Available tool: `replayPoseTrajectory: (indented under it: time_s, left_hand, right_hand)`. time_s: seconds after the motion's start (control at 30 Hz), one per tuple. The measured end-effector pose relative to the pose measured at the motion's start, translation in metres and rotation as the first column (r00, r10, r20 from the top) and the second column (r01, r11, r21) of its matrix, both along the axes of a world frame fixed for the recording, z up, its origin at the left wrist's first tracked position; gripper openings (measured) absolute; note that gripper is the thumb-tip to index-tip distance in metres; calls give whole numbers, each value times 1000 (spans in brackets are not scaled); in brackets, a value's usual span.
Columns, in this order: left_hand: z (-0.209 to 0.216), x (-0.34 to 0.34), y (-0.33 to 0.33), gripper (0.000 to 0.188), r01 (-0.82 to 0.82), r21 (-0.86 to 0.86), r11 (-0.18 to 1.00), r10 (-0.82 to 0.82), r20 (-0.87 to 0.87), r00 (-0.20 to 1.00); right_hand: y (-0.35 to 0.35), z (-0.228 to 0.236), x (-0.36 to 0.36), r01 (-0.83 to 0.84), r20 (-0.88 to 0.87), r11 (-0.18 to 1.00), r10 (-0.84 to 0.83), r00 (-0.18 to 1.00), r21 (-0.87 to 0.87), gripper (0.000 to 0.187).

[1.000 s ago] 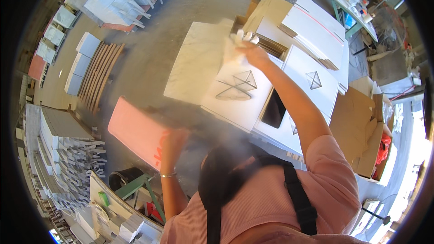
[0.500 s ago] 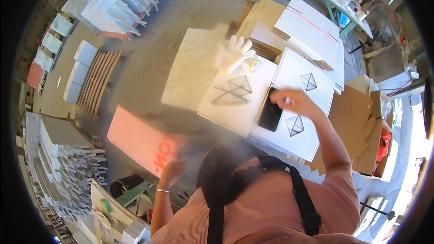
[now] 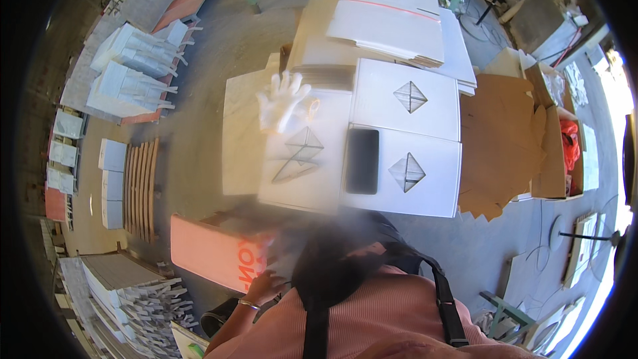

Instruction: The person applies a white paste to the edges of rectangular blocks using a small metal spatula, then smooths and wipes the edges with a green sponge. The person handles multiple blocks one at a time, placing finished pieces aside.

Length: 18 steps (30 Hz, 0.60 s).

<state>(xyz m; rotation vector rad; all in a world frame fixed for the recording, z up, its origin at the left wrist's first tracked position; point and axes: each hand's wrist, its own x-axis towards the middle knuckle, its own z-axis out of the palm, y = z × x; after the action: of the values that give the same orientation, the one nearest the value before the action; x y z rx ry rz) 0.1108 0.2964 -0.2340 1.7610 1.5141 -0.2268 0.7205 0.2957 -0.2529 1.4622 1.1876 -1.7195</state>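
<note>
At the lower left my left hand (image 3: 264, 286), with a bangle at the wrist, is closed at the right edge of a flat pink panel (image 3: 206, 252) with red lettering. Blur and a dark smear hide part of its fingers. My right hand is out of view. In front of me lie white flat boxes (image 3: 432, 183) with diamond-shaped markings. A dark phone (image 3: 362, 161) rests on the near box. White work gloves (image 3: 282, 101) lie toward the left of the boxes, beside a small yellowish ring-shaped thing (image 3: 313, 110).
Stacked flat cartons (image 3: 389, 23) stand behind the boxes. Brown cardboard (image 3: 498, 143) and an open carton (image 3: 565, 153) are at the right. A wooden pallet (image 3: 141, 189) lies left; stacked pale pieces (image 3: 146, 306) stand at the lower left. A stand (image 3: 588, 236) is far right.
My right hand, which was over the phone, has left the view. The phone stays on the box. My left hand remains at the pink panel. The whole view has swung round.
</note>
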Motion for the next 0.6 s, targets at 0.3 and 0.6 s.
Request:
replayPoseTrajectory:
  time_s: [0.3, 0.6]
  left_hand:
    - [98, 74, 133, 23, -96, 276, 956, -46, 465, 884]
    - [109, 145, 158, 22, -246, 119, 962, 168, 453, 876]
  right_hand:
    - [44, 67, -42, -363, 317, 865, 256, 913, 346, 29]
    - [193, 116, -150, 458, -586, 563, 58, 808, 688, 13]
